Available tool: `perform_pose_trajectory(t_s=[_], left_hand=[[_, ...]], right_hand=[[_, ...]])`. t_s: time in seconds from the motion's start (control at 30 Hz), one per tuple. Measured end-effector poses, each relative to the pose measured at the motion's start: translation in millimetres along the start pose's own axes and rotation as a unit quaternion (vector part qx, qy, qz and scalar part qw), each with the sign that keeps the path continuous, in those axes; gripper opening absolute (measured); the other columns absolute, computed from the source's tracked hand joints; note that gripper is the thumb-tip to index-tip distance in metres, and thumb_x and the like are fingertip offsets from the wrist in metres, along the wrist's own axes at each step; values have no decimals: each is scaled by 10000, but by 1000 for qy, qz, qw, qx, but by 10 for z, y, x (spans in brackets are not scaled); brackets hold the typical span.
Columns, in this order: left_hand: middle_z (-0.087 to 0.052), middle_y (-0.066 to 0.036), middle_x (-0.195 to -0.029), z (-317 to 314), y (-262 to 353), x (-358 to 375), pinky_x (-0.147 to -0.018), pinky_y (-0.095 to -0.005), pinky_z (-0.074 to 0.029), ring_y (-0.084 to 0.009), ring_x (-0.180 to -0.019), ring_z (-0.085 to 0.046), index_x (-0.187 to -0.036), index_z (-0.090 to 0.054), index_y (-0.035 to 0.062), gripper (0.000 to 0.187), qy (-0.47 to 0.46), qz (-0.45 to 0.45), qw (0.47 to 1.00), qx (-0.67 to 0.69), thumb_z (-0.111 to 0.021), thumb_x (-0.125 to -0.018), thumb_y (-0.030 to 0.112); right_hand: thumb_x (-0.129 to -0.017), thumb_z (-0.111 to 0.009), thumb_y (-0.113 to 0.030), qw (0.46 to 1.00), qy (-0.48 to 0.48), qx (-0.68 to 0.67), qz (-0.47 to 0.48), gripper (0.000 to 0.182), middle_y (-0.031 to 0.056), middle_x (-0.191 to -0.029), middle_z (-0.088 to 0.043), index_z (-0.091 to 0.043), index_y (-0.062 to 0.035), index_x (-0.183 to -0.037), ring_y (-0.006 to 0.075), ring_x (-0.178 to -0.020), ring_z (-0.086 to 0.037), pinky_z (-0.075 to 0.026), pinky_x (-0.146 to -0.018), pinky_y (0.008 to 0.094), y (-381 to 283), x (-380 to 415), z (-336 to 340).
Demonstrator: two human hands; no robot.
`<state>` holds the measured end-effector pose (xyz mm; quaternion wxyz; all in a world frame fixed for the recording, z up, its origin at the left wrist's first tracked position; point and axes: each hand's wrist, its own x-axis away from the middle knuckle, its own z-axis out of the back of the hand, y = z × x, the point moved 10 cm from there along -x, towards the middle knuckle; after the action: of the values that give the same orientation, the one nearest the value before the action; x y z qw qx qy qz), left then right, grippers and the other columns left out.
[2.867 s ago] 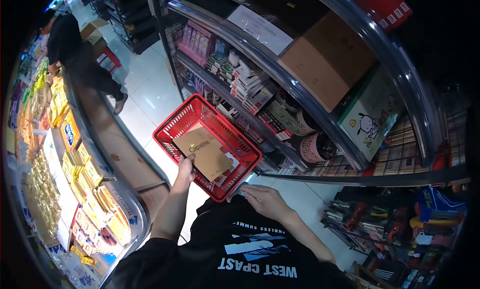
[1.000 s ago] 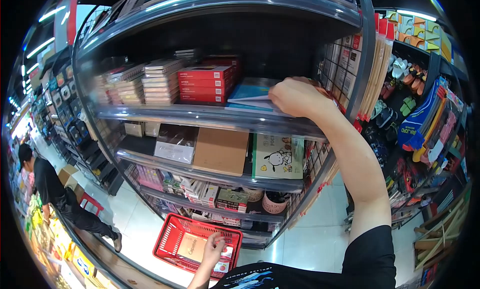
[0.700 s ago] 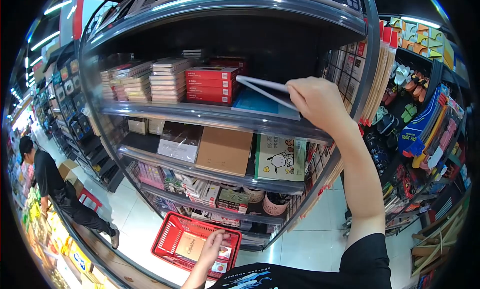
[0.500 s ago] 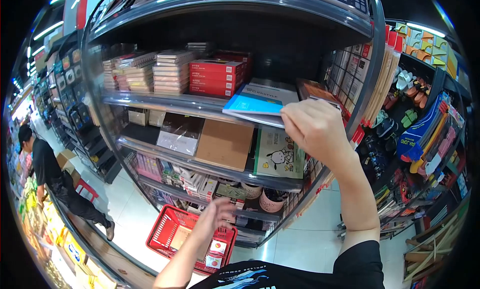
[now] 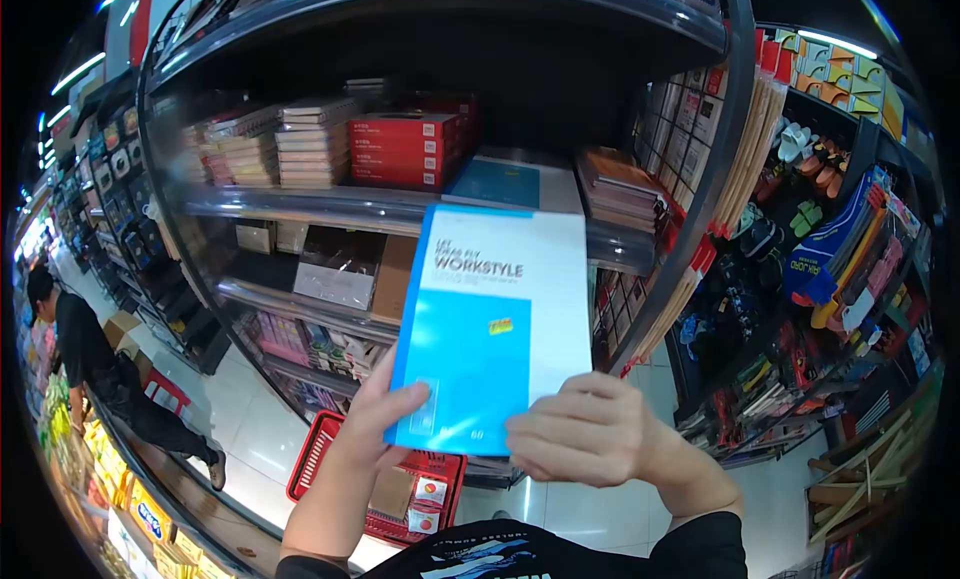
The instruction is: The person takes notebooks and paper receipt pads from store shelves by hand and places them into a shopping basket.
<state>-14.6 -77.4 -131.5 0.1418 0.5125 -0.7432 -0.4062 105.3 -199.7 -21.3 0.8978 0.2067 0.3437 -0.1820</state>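
A blue and white notebook (image 5: 480, 329) with "WORKSTYLE" on its cover is held upright before the shelves. My left hand (image 5: 375, 409) grips its lower left edge, thumb on the front. At the lower right corner my right hand (image 5: 585, 429) is closed on the same notebook, fingers curled. Behind it, a teal notebook (image 5: 500, 184) lies on the shelf (image 5: 300, 205), between stacked red boxes (image 5: 400, 151) and a pile of brown notebooks (image 5: 622, 191).
A red basket (image 5: 310, 459) with several items stands on the floor below. Stacked notepads (image 5: 312, 149) sit at the shelf's left. Another person (image 5: 95, 349) bends over a display at the far left. Slippers (image 5: 800, 144) hang at the right.
The blue and white notebook has come off the shelf toward me and now faces me. My left hand has risen from above the basket and taken hold of it too.
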Motion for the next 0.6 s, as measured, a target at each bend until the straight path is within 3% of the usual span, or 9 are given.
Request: perform_pose_trajectory(t_s=[0.07,0.17,0.3,0.37,0.43,0.47,0.53,0.6], left_hand=[[-458,-195,-1306,168,-138,217,-982,-384,-423,-274,-1197,-492,-1404,-245,-33,724,17,10,1000,11,-623,-800,92],[-441,-203,-1328,453,-338,603,-999,-396,-407,-285,-1219,-473,-1406,-240,-35,727,43,19,997,61,-617,-798,92],[-425,-193,-1358,1078,-781,1161,-1017,-404,-391,-293,-1249,-447,-1429,-211,-11,724,122,55,987,93,-588,-818,81],[-401,-181,-1383,1451,-1061,1458,-1022,-413,-389,-294,-1251,-445,-1445,-196,15,694,168,57,973,144,-539,-842,32],[-394,-166,-1393,1754,-1237,1726,-1020,-413,-393,-291,-1250,-447,-1454,-187,37,686,242,47,957,156,-524,-856,27],[-405,-154,-1384,1924,-1344,1868,-1012,-403,-403,-283,-1248,-449,-1463,-179,65,686,277,51,950,137,-517,-867,30],[-451,-145,-1327,2273,-1600,2067,-928,-438,-481,-285,-1171,-519,-1436,-231,103,616,322,39,937,129,-510,-887,64],[-466,-144,-1306,2561,-1834,2222,-894,-454,-507,-289,-1140,-544,-1420,-252,114,584,344,41,928,139,-503,-895,74]], right_hand=[[-779,-731,-224,997,17,-74,-8,207,33,-878,-667,-655,-51,-864,147,-763,-638,-491,-640,260,-61,101,-71],[-745,-770,-241,987,25,-158,-27,200,30,-840,-689,-668,-83,-813,142,-750,-657,-472,-624,230,-161,245,-286],[-720,-783,-266,962,-51,-249,-101,232,37,-841,-692,-665,-94,-821,175,-778,-666,-484,-671,285,-95,544,-923],[-732,-763,-213,943,-68,-301,-125,192,61,-836,-691,-677,-61,-811,205,-785,-668,-490,-687,321,-131,751,-1323],[-764,-721,-146,923,-62,-284,-253,155,102,-847,-692,-683,-10,-829,235,-800,-673,-503,-714,340,18,1141,-1798],[-764,-721,-146,919,-70,-300,-247,155,102,-847,-692,-683,-10,-829,235,-800,-673,-503,-714,340,-62,1228,-1990],[-795,-671,-96,869,-108,-327,-356,119,134,-875,-689,-670,7,-853,271,-811,-674,-519,-718,343,-8,1554,-2397],[-811,-659,-105,849,-151,-349,-367,129,141,-878,-689,-673,6,-875,282,-813,-676,-524,-730,341,-129,1756,-2663]])
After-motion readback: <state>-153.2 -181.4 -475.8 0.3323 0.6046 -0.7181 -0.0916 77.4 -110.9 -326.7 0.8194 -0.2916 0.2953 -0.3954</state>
